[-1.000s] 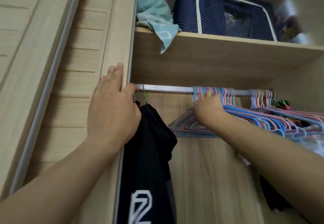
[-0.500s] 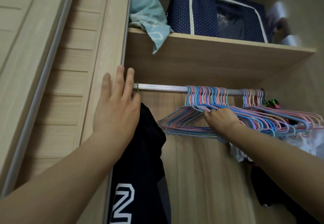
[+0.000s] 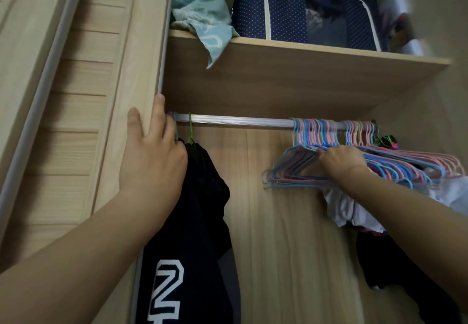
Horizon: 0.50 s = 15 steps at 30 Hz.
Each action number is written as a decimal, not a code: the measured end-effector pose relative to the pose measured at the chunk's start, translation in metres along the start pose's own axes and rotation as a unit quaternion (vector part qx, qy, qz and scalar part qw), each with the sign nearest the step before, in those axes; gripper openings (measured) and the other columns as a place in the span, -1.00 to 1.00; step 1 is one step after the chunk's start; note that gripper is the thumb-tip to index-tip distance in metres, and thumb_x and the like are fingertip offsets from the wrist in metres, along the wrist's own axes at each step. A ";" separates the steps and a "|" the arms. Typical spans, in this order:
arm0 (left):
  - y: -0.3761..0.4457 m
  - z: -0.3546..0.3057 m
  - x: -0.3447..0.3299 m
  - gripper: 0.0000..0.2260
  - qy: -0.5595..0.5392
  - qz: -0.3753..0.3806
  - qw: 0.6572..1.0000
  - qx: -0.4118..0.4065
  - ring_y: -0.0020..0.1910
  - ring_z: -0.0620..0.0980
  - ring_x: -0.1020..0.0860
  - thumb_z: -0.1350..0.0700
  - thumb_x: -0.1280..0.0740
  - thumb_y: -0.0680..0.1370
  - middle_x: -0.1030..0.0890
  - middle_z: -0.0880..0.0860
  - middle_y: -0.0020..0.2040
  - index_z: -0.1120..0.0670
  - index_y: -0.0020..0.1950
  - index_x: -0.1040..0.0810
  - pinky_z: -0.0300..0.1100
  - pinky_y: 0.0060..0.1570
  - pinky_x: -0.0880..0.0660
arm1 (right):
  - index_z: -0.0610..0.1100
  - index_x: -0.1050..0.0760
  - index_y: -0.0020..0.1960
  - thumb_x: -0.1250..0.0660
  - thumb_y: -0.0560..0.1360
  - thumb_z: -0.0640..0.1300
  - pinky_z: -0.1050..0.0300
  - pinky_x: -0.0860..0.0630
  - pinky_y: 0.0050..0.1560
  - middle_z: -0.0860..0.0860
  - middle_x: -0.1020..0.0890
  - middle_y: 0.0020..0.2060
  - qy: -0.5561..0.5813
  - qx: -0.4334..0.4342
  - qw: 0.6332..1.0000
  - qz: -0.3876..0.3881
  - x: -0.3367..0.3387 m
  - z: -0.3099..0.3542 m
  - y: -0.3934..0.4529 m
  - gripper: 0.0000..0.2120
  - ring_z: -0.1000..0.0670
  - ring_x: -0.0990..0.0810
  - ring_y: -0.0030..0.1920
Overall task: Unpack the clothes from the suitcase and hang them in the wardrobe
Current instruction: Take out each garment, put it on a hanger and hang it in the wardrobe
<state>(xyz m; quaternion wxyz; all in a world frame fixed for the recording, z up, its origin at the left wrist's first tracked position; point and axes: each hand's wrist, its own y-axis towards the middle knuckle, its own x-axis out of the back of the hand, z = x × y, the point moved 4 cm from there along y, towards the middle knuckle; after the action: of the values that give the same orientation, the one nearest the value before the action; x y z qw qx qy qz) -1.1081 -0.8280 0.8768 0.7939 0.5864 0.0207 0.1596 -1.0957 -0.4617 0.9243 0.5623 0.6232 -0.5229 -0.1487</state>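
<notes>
A metal rail (image 3: 240,121) runs across the open wardrobe. At its left end a black garment with white lettering (image 3: 192,235) hangs from a green hanger (image 3: 190,131). Several pink and blue hangers (image 3: 314,133) crowd the rail's right part. My right hand (image 3: 342,159) grips the shoulders of those hangers just below the rail. My left hand (image 3: 152,156) lies flat with straight fingers on the edge of the wooden door (image 3: 131,75), beside the black garment. No suitcase is in view.
A shelf (image 3: 304,52) above the rail carries a teal cloth (image 3: 202,17), a navy dotted storage box (image 3: 304,7) and blurred items at the right. White cloth (image 3: 349,212) and dark clothes (image 3: 405,280) hang at the right. The wardrobe's back panel (image 3: 278,222) shows between them.
My right hand dropped from the hanger hooks to the hangers' shoulders and shifted the bunch rightwards along the rail. My left hand slid a little along the door edge and flattened.
</notes>
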 end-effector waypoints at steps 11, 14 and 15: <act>0.003 -0.012 0.003 -0.58 -0.009 0.000 1.000 0.014 0.54 0.49 0.23 -0.02 -0.04 0.62 -0.13 0.26 0.58 0.00 0.41 -0.48 0.45 0.43 0.04 | -0.06 -0.57 0.24 -0.17 0.62 -0.19 -0.01 -0.54 -0.02 -0.02 -0.64 0.15 0.014 -0.049 0.998 0.041 0.000 -0.023 -0.003 -0.72 -0.12 -0.61 0.17; 0.001 -0.010 0.004 -0.60 -0.034 -0.014 0.999 0.017 0.56 0.47 0.20 -0.01 -0.05 0.62 -0.20 0.23 0.55 -0.01 0.36 -0.53 0.43 0.44 0.04 | -0.12 -0.56 0.24 -0.19 0.61 -0.21 -0.02 -0.52 -0.03 -0.09 -0.62 0.14 0.065 -0.070 0.995 0.029 0.017 -0.018 -0.004 -0.73 -0.16 -0.60 0.15; 0.000 -0.009 0.005 -0.62 -0.050 -0.021 0.998 0.020 0.57 0.45 0.18 -0.01 -0.07 0.62 -0.23 0.22 0.54 -0.01 0.34 -0.54 0.42 0.45 0.04 | -0.13 -0.56 0.23 -0.20 0.61 -0.22 -0.03 -0.52 -0.04 -0.11 -0.62 0.12 0.080 -0.075 0.994 0.021 0.022 -0.016 -0.004 -0.74 -0.17 -0.61 0.13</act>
<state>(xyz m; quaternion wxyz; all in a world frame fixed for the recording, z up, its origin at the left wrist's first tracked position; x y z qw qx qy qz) -1.1053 -0.8180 0.8751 0.7849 0.6091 -0.0034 0.1132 -1.0722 -0.4719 0.9348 0.6506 0.5776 -0.4769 -0.1253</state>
